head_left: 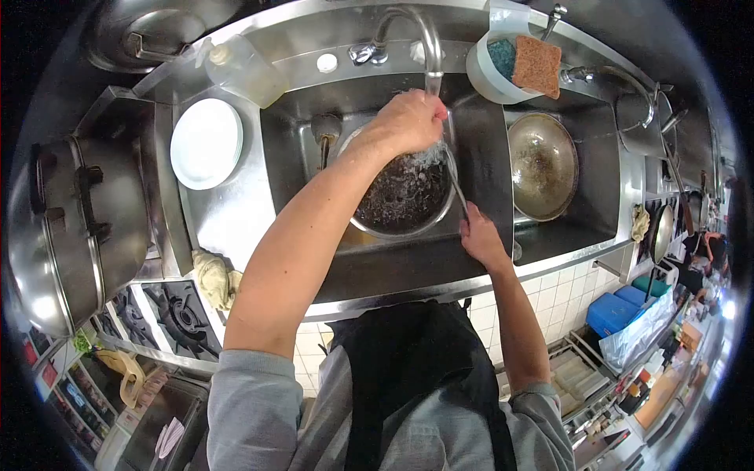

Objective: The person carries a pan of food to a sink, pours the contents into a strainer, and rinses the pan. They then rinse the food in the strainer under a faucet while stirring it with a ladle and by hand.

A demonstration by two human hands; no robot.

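- Evidently, the right hand (481, 239) has its fingers closed around the near end of a long, slim grey metal utensil (455, 179).
- At its far end, the left hand (412, 122) is curled; whether it grips anything, I cannot tell.
- The utensil slants beneath the curved steel tap (432, 49), by the right side of a round metal pan (402, 235) of water in the left basin (377, 275).
- It looks stiff, light and probably slippery; the near end seems the surest hold.
- The pan looks heavier, best held by opposite rims.

From pan (393, 202), meeting faucet (433, 51) at twelve o'clock, tub (481, 74) at one, divider (509, 188) at three, left forearm (318, 208) at eight; finding gap in basin (393, 273) at six.
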